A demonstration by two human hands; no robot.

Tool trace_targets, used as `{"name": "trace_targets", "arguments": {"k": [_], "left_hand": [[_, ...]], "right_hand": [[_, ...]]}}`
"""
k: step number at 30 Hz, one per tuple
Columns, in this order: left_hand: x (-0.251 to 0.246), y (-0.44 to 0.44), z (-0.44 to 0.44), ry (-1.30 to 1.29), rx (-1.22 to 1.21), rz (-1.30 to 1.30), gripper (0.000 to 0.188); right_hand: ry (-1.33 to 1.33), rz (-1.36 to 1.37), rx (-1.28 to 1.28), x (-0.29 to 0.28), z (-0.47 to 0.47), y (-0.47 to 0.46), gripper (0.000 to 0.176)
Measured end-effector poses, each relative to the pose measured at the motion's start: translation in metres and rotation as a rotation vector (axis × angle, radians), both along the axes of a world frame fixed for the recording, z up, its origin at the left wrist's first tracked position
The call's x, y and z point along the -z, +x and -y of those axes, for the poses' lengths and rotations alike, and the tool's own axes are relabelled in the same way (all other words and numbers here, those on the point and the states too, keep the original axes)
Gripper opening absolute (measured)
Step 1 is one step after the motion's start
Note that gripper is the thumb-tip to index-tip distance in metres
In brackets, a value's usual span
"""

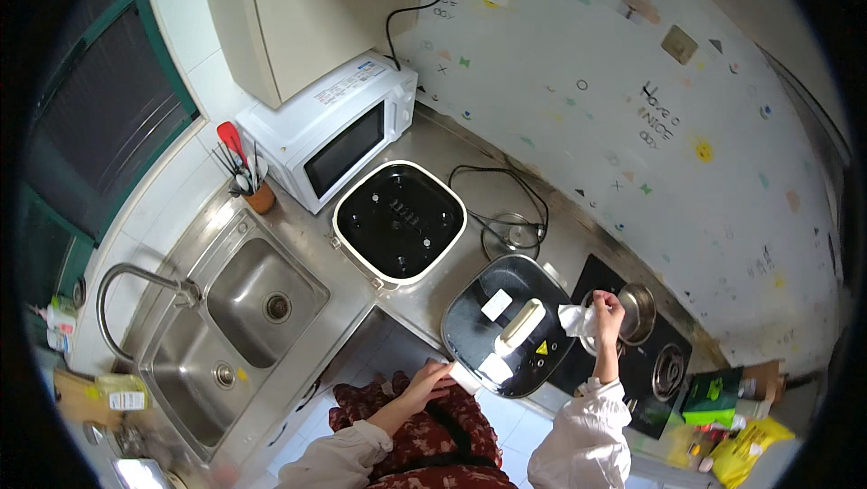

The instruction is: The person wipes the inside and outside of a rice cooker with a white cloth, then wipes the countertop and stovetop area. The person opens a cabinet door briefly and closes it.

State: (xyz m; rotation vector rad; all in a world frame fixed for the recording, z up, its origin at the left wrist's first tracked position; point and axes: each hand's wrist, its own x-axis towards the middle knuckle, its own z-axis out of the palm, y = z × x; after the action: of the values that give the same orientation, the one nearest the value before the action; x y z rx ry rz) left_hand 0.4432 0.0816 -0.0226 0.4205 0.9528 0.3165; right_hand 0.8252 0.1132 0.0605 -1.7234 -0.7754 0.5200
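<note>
A black, rounded-square lidded electric pan (pixel 467 316) stands before me, tilted in view, with a cream knob handle (pixel 520 326) on top and a yellow warning sticker (pixel 542 348). My left hand (pixel 431 380) grips the white side handle (pixel 464 378) at its near edge. Pinched in the fingers of my right hand (pixel 608 316) is a crumpled white tissue (pixel 577 321), close to the pan's right edge. Beyond the pan lies a shallow black tray (pixel 372 248) with a white rim.
A white microwave (pixel 339 123) stands at the back. To the left is a double steel sink (pixel 247 265) with a faucet (pixel 149 272). A looped black cable (pixel 498 167) lies near a glass lid (pixel 498 225). On the right, a steel pot (pixel 643 303) sits on the black stove (pixel 640 370).
</note>
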Motion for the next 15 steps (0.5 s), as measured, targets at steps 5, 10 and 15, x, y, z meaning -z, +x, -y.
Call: {"name": "trace_targets", "arguments": {"k": [5,10,15], "left_hand": [[0.010,0.016,0.014,-0.012,-0.106,-0.042,0.054],[0.012,0.042,0.024,0.121,-0.178,-0.227,0.059],[-0.003,0.056,0.024,0.222,-0.096,-0.420,0.064]], "right_hand": [[-0.214,0.249,-0.095,0.042,-0.070,0.026,0.027],[-0.708,0.192,-0.518,0.087,-0.092,0.051,0.063],[-0.641,-0.013,-0.705,0.091,-0.096,0.057,0.050]]}}
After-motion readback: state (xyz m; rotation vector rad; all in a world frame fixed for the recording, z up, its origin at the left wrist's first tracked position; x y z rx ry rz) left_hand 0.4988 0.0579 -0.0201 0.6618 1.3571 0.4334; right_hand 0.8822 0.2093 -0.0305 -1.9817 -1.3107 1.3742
